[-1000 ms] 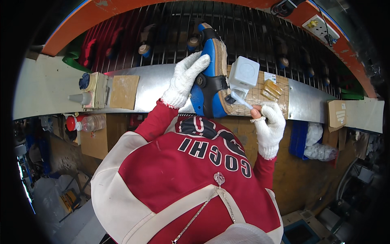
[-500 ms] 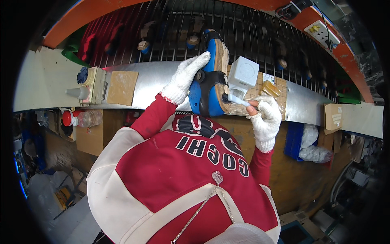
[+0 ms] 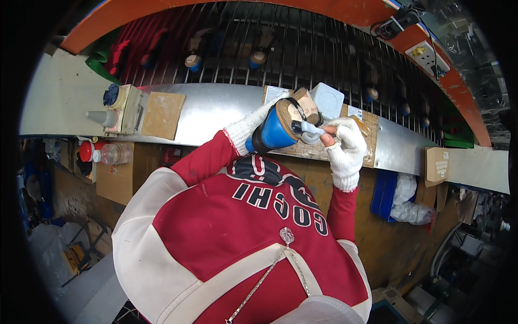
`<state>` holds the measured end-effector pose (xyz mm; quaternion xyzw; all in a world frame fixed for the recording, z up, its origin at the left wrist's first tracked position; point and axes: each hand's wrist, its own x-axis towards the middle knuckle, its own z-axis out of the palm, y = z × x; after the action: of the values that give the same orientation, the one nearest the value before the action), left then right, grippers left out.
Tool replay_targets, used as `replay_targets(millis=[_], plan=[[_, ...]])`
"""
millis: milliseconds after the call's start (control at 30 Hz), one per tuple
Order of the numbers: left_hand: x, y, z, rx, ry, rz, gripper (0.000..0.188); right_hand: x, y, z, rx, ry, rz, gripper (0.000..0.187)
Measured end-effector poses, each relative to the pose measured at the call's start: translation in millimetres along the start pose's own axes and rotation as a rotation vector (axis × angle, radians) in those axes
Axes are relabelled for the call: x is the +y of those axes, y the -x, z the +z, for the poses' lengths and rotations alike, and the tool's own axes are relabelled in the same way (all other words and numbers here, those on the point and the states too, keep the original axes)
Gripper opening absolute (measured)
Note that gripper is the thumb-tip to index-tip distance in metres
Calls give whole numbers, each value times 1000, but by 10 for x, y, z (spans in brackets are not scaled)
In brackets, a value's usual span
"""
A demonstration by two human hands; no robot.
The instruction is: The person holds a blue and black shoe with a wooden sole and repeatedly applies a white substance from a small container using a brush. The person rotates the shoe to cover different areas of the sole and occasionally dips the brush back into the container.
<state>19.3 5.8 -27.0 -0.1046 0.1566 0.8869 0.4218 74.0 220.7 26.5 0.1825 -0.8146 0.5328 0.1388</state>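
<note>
The left glove [image 3: 245,128] and right glove [image 3: 346,150] are rough, matt white knit. The shoe [image 3: 274,130] has a smooth, softly glossy blue upper [image 3: 278,135] and a matt tan underside [image 3: 308,103] like fibreboard. The brush handle [image 3: 312,128] is smooth pale plastic, the surface [image 3: 210,105] dully shining metal, the carton [image 3: 436,164] matt brown cardboard.

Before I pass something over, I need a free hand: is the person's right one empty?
No, the right hand holds a pale-handled brush.
</note>
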Motion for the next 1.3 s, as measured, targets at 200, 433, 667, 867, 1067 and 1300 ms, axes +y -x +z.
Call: replay_targets(millis=[200, 433, 667, 867, 1067, 1300], plan=[[-99, -102, -168, -216, 226, -237, 55, 29, -82, 12, -46, 36, -23, 18], [-117, 88, -13, -424, 393, -526, 57, 80, -79, -6, -46, 144, -120, 21], [-137, 213, 111, -430, 550, -917, 59, 105, -76, -123, -53, 253, -193, 20], [-135, 241, -284, -486, 398, -757, 61, 102, -24, -256, 27, 38, 63, 16], [95, 150, -170, 76, -257, 198, 72, -107, 235, -39, 18, -364, 391, 14], [195, 204, 275, 269, -371, 294, 68, 10, 8, 130, 127, 100, 250, 18]])
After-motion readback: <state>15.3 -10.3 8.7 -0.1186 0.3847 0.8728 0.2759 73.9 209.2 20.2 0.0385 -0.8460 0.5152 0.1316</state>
